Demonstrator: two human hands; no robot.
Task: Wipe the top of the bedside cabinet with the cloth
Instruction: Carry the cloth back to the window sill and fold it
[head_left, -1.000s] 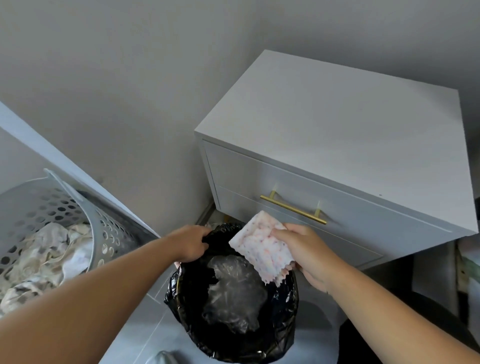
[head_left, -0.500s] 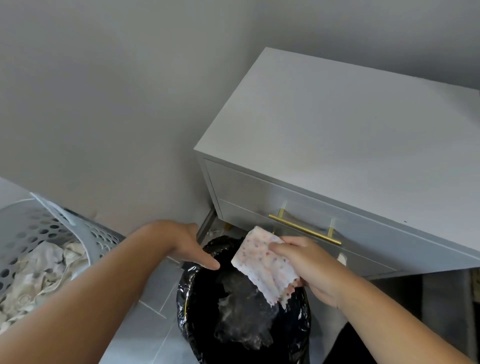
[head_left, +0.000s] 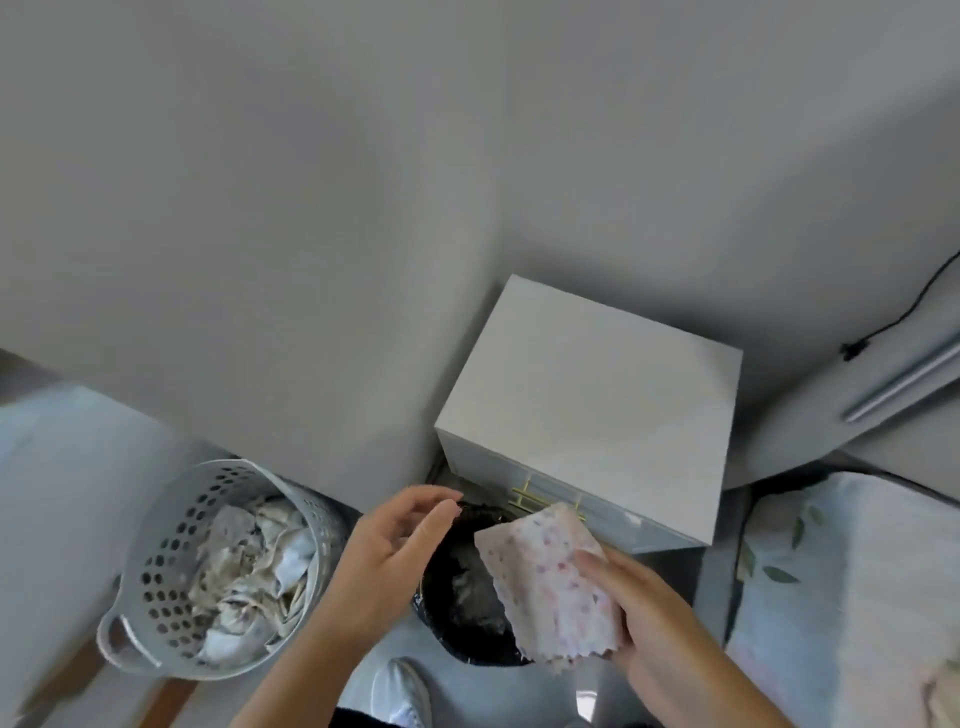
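Over the black-lined bin (head_left: 467, 613), the left hand (head_left: 395, 551) has been lifted off the rim with fingers spread and empty, the cloth (head_left: 550, 582) is kept pinched in the right hand (head_left: 644, 618), and the bedside cabinet (head_left: 597, 395) top, bare beside the laundry basket (head_left: 208, 571) and bed (head_left: 852, 597), is judged unwiped.

Plain grey walls (head_left: 322, 218) meet in a corner behind the furniture, lit softly and evenly, and the floor (head_left: 467, 680) below is pale grey. At the left stands a white perforated laundry basket (head_left: 171, 566) full of crumpled fabric, with a black-lined bin (head_left: 462, 603) near it on the floor. At the right edge lies bedding with a leaf print (head_left: 841, 582), and a thin black cable (head_left: 904, 306) runs down the right wall
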